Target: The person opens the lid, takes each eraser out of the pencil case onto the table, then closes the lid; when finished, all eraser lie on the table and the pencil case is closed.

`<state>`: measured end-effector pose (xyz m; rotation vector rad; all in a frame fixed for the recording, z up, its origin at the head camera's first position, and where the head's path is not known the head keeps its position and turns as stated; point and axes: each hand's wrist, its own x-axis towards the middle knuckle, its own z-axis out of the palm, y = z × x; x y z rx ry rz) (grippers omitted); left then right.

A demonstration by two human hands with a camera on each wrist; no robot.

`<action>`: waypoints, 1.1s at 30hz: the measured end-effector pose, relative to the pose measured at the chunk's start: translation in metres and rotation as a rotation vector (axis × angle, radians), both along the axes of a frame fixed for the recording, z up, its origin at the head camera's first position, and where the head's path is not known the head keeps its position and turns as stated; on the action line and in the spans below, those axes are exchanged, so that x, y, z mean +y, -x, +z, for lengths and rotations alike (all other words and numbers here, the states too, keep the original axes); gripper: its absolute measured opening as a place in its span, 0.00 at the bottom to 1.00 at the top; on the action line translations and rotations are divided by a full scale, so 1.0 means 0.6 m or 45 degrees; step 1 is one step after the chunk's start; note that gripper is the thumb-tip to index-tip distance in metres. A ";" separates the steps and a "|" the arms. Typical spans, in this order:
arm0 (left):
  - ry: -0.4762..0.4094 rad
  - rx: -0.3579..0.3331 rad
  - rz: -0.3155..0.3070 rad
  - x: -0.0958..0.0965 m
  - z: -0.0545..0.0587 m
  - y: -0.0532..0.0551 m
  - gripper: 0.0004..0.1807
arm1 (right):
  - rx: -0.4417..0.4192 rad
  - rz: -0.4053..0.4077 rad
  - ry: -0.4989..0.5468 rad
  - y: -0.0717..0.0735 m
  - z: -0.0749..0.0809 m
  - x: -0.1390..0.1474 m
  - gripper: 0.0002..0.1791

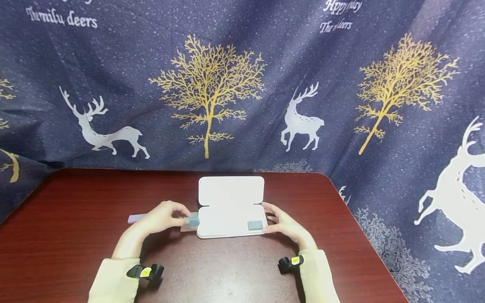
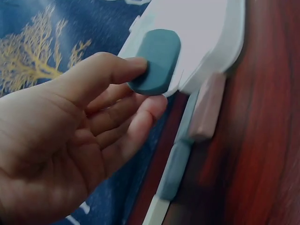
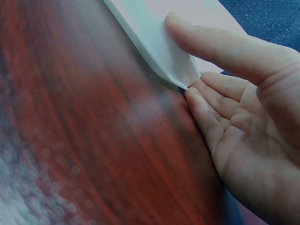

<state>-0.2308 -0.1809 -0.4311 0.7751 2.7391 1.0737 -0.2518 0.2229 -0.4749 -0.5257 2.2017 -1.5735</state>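
Note:
A white hinged case (image 1: pixel 221 225), much like a pencil case, lies with its lid (image 1: pixel 231 190) raised at the back. Over its left end my left hand (image 1: pixel 161 218) pinches a teal rounded block (image 2: pixel 161 58), which looks like an eraser, between thumb and fingers. Another blue-grey block (image 1: pixel 255 225) sits inside the case at the right end. My right hand (image 1: pixel 282 224) grips that end, thumb at the front corner and fingers along the side. Just outside the left end are a pink block (image 2: pixel 208 108) and a blue-grey block (image 2: pixel 174 169).
A lilac block (image 1: pixel 136 218) lies left of the case, partly behind the left hand. The dark red table (image 1: pixel 91 202) ends at the back against a blue cloth (image 1: pixel 242 139) printed with deer and trees. Both wrists wear small black cameras.

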 end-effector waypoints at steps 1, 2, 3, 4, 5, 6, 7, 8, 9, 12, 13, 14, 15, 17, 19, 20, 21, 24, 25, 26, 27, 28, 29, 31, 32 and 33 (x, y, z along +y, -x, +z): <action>0.008 -0.002 -0.002 -0.006 0.000 0.000 0.07 | -0.001 -0.001 -0.005 0.000 0.000 0.000 0.49; 0.014 -0.002 -0.006 -0.013 -0.001 0.001 0.08 | -0.001 -0.002 -0.009 0.000 0.000 0.001 0.49; 0.021 0.003 -0.007 -0.019 -0.001 0.001 0.08 | -0.001 -0.003 -0.013 0.000 0.000 0.001 0.49; 0.023 0.006 -0.011 -0.025 -0.001 0.000 0.08 | -0.002 -0.003 -0.016 0.001 -0.001 0.002 0.49; 0.023 0.005 -0.013 -0.031 0.000 0.000 0.08 | -0.003 -0.004 -0.018 0.001 -0.001 0.002 0.49; 0.027 0.004 -0.014 -0.037 0.000 -0.001 0.08 | -0.004 -0.004 -0.018 0.001 -0.001 0.002 0.49; 0.028 -0.001 -0.012 -0.042 0.000 -0.002 0.08 | -0.003 -0.004 -0.019 0.001 -0.001 0.003 0.49; 0.029 -0.008 -0.010 -0.047 0.000 -0.004 0.08 | -0.003 -0.005 -0.017 0.001 -0.001 0.003 0.49; 0.030 -0.013 -0.009 -0.051 0.001 -0.005 0.09 | -0.004 -0.005 -0.015 0.001 -0.002 0.003 0.49; 0.037 -0.026 -0.009 -0.063 0.001 -0.008 0.09 | -0.001 -0.005 -0.012 0.001 -0.001 0.003 0.50; 0.042 -0.032 -0.009 -0.067 0.000 -0.009 0.09 | 0.000 -0.003 -0.012 0.001 -0.001 0.003 0.50; 0.043 -0.043 -0.005 -0.070 0.000 -0.010 0.09 | 0.000 -0.002 -0.010 0.001 -0.001 0.003 0.50; 0.044 -0.050 -0.007 -0.073 0.000 -0.011 0.09 | 0.000 -0.001 -0.010 0.001 -0.001 0.003 0.50; 0.046 -0.073 -0.005 -0.078 0.000 -0.011 0.09 | 0.004 0.001 -0.012 0.001 -0.001 0.004 0.50; 0.046 -0.101 0.001 -0.081 -0.002 -0.011 0.10 | 0.004 0.002 -0.008 0.000 0.000 0.004 0.50; 0.042 -0.113 0.005 -0.083 -0.002 -0.011 0.10 | 0.006 0.002 -0.010 0.000 0.000 0.004 0.50; 0.041 -0.118 0.005 -0.084 -0.003 -0.011 0.10 | 0.009 0.002 -0.012 0.000 -0.001 0.004 0.50; 0.033 -0.145 0.024 -0.086 -0.006 -0.010 0.10 | 0.010 0.002 -0.011 0.000 -0.001 0.004 0.49; 0.029 -0.153 0.030 -0.086 -0.007 -0.010 0.10 | 0.011 0.002 -0.012 0.000 -0.001 0.004 0.49; 0.025 -0.163 0.034 -0.087 -0.008 -0.010 0.10 | 0.013 0.003 -0.012 0.000 -0.001 0.004 0.49; 0.022 -0.171 0.037 -0.087 -0.008 -0.009 0.10 | 0.015 0.005 -0.013 0.000 -0.001 0.004 0.49; 0.020 -0.178 0.039 -0.087 -0.009 -0.009 0.10 | 0.015 0.005 -0.013 0.000 -0.001 0.003 0.49; 0.015 -0.185 0.040 -0.087 -0.010 -0.009 0.10 | 0.017 0.006 -0.014 0.000 -0.001 0.003 0.49; 0.017 -0.189 0.040 -0.087 -0.013 -0.008 0.09 | 0.017 0.006 -0.016 0.000 -0.001 0.003 0.49; 0.016 -0.186 0.039 -0.086 -0.014 -0.008 0.09 | 0.019 0.007 -0.016 0.001 -0.001 0.003 0.49; 0.016 -0.182 0.038 -0.086 -0.015 -0.007 0.09 | 0.020 0.008 -0.017 0.001 -0.001 0.003 0.49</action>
